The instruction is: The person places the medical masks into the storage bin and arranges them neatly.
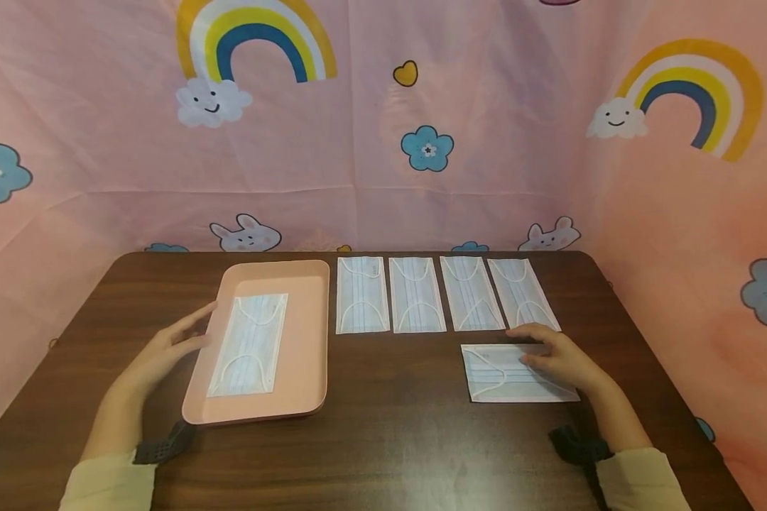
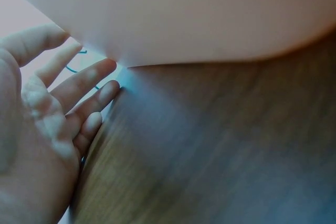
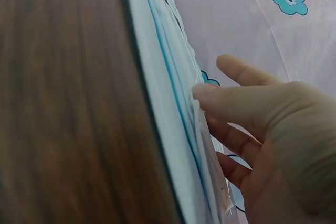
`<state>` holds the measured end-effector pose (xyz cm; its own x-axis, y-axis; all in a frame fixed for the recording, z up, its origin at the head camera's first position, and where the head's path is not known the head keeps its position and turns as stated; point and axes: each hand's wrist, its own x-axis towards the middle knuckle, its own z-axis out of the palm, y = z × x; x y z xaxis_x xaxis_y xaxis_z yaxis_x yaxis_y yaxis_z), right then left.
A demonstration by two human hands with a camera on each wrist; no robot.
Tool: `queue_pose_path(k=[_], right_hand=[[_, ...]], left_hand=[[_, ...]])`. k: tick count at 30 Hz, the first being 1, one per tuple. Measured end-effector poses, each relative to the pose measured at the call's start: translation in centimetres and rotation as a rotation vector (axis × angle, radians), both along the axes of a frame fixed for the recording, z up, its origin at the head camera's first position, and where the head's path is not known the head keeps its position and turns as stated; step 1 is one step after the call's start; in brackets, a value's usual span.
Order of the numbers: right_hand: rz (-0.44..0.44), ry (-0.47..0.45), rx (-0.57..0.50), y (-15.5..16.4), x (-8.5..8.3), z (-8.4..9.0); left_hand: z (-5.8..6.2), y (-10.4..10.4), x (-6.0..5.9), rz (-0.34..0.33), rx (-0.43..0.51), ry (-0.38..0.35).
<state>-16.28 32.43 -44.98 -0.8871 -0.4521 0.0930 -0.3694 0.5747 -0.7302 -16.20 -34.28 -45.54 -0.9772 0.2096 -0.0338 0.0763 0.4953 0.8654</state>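
A pink tray (image 1: 307,341) lies on the brown table (image 1: 390,426), left of centre, with one white face mask (image 1: 249,344) flat inside it. My left hand (image 1: 172,348) has straight fingers against the tray's left rim; in the left wrist view the left hand (image 2: 52,119) is spread beside the tray's (image 2: 199,14) underside edge. A second face mask (image 1: 498,376) lies crosswise at the front right. My right hand (image 1: 556,358) rests on its right end. In the right wrist view the right hand's (image 3: 273,129) thumb and fingers pinch that mask's (image 3: 168,93) slightly lifted edge.
A row of several more masks lies along the table's back edge, from the leftmost (image 1: 361,294) to the rightmost (image 1: 523,292). Pink cloth with rainbows and flowers (image 1: 427,147) walls in the table at the back and both sides.
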Motion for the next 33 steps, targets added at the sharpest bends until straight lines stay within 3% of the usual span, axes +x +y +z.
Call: queue_pose_path(k=[10, 21, 27, 33], right_hand=[[0.001, -0.041, 0.029, -0.13, 0.13, -0.11], [0.115, 0.001, -0.028, -0.04, -0.1, -0.59], [0.089, -0.034, -0.027, 0.19, -0.07, -0.83], [0.009, -0.101, -0.042, -0.21, -0.04, -0.29]], left_hand=[[-0.34, -0.08, -0.04, -0.006, 0.019, -0.01], [-0.46, 0.03, 0.3, -0.031, 0.053, 0.023], [-0.47, 0.06, 0.53, -0.027, 0.043, 0.015], [-0.26, 0.1, 0.4, -0.014, 0.034, 0.0]])
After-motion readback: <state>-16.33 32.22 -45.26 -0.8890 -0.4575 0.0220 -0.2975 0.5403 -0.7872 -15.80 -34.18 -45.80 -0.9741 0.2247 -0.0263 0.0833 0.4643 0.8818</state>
